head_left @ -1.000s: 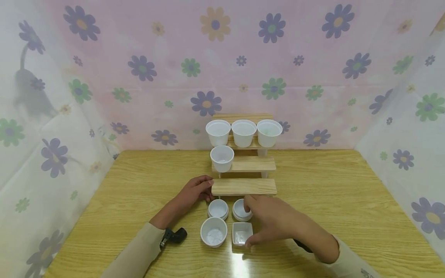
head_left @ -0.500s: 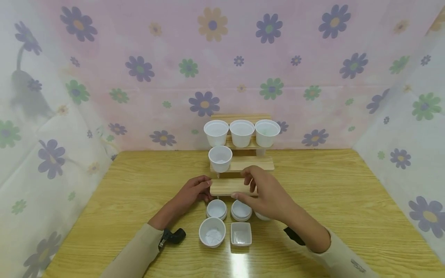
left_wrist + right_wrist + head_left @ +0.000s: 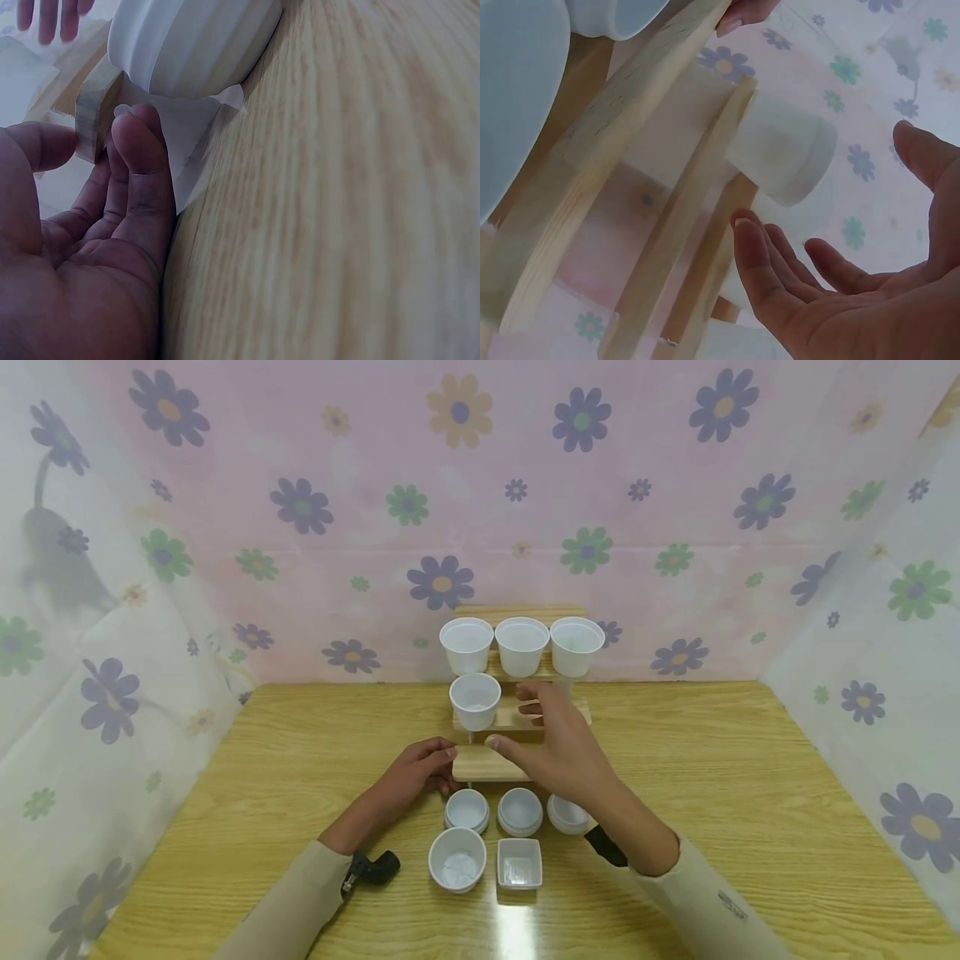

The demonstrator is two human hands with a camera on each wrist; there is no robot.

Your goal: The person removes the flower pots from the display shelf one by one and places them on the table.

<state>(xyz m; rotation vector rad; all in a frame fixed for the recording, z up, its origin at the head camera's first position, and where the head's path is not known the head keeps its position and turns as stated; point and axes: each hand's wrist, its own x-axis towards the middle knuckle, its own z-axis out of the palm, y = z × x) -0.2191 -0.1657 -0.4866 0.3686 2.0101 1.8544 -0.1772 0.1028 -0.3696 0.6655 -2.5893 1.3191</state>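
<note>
My left hand (image 3: 414, 774) holds the left end of the lowest shelf (image 3: 480, 765) of a stepped wooden stand. In the left wrist view its thumb touches the shelf end (image 3: 96, 112), with the fingers curled beneath. My right hand (image 3: 566, 745) hovers over the stand's right side, near the middle shelf (image 3: 510, 717), fingers spread and holding nothing. A white cup (image 3: 475, 703) sits at that shelf's left end; the right wrist view shows this cup (image 3: 784, 146) beyond the right fingers. Three white cups, including the middle one (image 3: 522, 647), line a higher shelf.
Before the stand are small round white bowls (image 3: 467, 810), one partly behind the right wrist. Nearer stand a larger white cup (image 3: 457, 862) and a square white bowl (image 3: 519, 865) on the wooden table (image 3: 300, 718). A flowered cloth (image 3: 337, 602) hangs behind.
My right hand has moved from above the front bowls, up and away over the lowest shelf to the middle shelf. My left hand stays at the shelf end.
</note>
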